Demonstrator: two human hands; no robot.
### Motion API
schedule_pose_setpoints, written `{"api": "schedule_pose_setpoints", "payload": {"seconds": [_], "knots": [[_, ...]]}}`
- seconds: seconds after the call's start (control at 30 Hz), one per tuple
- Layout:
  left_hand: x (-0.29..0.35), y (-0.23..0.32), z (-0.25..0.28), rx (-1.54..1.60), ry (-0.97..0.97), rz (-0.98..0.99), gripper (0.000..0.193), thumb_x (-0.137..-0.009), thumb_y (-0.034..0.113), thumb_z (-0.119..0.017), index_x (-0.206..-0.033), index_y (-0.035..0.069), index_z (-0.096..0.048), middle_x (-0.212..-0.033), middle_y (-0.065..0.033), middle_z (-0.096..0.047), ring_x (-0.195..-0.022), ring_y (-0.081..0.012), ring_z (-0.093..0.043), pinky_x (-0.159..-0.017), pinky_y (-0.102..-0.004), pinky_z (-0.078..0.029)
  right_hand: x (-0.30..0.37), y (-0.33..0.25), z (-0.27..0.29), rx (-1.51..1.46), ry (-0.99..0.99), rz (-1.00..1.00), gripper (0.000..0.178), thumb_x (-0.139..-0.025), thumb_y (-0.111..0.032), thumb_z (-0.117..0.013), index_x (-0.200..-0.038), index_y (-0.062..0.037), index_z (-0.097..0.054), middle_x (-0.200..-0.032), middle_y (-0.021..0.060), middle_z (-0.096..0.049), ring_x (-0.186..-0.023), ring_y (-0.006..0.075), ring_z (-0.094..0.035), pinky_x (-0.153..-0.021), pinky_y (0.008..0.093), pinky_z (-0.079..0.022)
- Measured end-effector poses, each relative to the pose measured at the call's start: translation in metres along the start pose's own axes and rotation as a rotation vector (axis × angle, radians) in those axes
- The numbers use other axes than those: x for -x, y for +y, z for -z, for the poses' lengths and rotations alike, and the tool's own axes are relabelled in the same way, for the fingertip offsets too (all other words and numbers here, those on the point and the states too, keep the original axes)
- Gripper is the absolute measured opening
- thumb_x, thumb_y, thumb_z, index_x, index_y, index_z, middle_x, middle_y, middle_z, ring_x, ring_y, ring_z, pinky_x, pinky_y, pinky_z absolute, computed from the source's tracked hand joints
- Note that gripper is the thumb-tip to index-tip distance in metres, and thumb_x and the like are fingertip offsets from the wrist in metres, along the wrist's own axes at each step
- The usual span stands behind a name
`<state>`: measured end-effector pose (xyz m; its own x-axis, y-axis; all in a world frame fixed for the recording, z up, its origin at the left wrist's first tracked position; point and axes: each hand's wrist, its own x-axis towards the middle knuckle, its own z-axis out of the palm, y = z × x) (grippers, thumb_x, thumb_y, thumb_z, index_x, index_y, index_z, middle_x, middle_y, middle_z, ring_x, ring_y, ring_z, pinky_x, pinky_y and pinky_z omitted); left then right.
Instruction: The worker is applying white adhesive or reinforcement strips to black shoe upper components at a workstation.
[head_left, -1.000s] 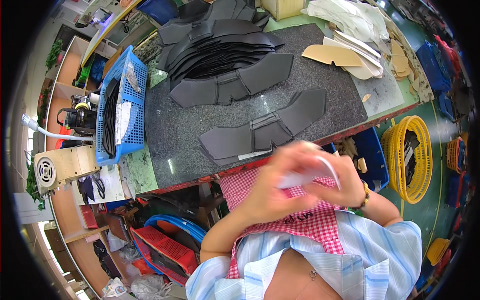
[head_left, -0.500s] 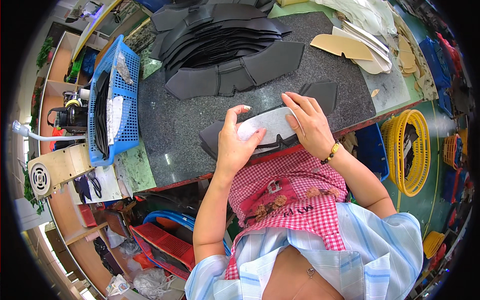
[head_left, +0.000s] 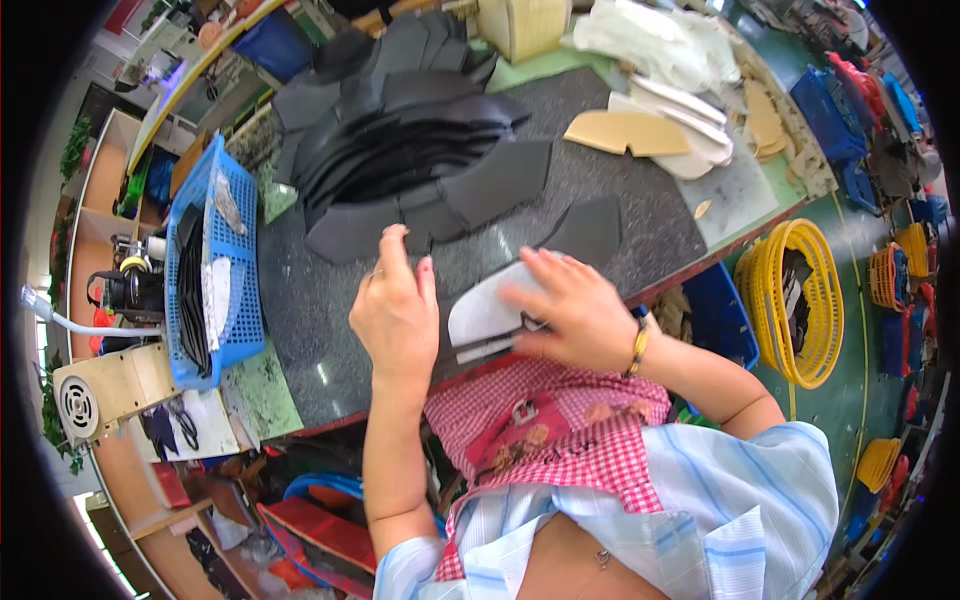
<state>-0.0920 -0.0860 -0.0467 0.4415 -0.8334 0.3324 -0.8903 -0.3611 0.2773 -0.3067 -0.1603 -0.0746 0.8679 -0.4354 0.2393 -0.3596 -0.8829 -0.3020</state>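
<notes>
A white curved-edged lining piece [head_left: 482, 306] lies at the front of the dark stone worktop, over a dark piece. My right hand [head_left: 575, 315], partly smeared by motion, rests over its right end with fingers spread. Beyond it the wing of a black padded panel [head_left: 590, 232] shows flat on the stone. My left hand [head_left: 397, 315] is raised to the left of the white piece, holding nothing, index finger and thumb apart. Its fingertips are near the front panel of a black padded stack [head_left: 425, 215]; whether they touch it I cannot tell.
At the left stands a blue plastic basket [head_left: 245, 290] with black pieces. Tan [head_left: 620, 132] and white [head_left: 680, 130] cut pieces lie at the far right of the worktop [head_left: 650, 190]. Yellow baskets [head_left: 825, 335] and a blue bin [head_left: 725, 315] stand beside the table's right edge.
My left hand has let go of the white piece and moved left, toward the black stack. My right hand now lies flatter over the white piece. The whole view has shifted.
</notes>
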Motion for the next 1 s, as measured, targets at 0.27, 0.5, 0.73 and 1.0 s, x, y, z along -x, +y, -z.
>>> {"api": "schedule_pose_setpoints", "payload": {"seconds": [0.27,0.5,0.73,1.0], "knots": [[-0.045,-0.034,-0.042,0.461,-0.246,-0.375,0.041,-0.077,-0.003,-0.061,-0.116,0.009,-0.056,-0.099,-0.0175,-0.068,-0.08,-0.0332,-0.066,-0.071,-0.0383,-0.055,-0.031,0.183,-0.001,0.314,0.395,-0.21,0.02,-0.081,-0.018,-0.066,-0.099,-0.008,-0.065,-0.1,0.0112,-0.067,-0.092,0.0294,-0.064,-0.076,0.0403,-0.051],[0.037,0.041,0.003,0.103,-0.172,-0.521,0.042,-0.078,0.004,-0.065,-0.118,0.002,-0.055,-0.102,-0.0164,-0.068,-0.1,-0.0318,-0.065,-0.086,-0.038,-0.051,-0.039,0.149,0.037,-0.196,0.43,-0.545,0.014,-0.079,-0.017,-0.068,-0.083,-0.003,-0.068,-0.073,0.0131,-0.067,-0.069,0.0306,-0.065,-0.064,0.0378,-0.05],[0.048,0.042,-0.017,1.55,-0.153,0.224,0.042,-0.092,0.002,-0.059,-0.129,-0.002,-0.039,-0.095,-0.0135,-0.069,-0.087,-0.0165,-0.067,-0.081,-0.0267,-0.053,-0.005,0.005,0.038,0.021,0.473,0.247,0.021,-0.073,-0.003,-0.067,-0.093,-0.0047,-0.068,-0.095,0.007,-0.064,-0.088,0.0261,-0.064,-0.077,0.0387,-0.052],[0.065,0.06,-0.002,0.432,0.305,-0.35,0.034,-0.087,-0.006,-0.059,-0.12,-0.004,-0.049,-0.098,-0.019,-0.068,-0.089,-0.0272,-0.07,-0.075,-0.0317,-0.057,-0.013,-0.021,0.024,-0.738,0.324,-0.207,0.014,-0.081,-0.004,-0.069,-0.095,0.0013,-0.069,-0.08,0.0096,-0.069,-0.071,0.02,-0.067,-0.066,0.0278,-0.052]]}}
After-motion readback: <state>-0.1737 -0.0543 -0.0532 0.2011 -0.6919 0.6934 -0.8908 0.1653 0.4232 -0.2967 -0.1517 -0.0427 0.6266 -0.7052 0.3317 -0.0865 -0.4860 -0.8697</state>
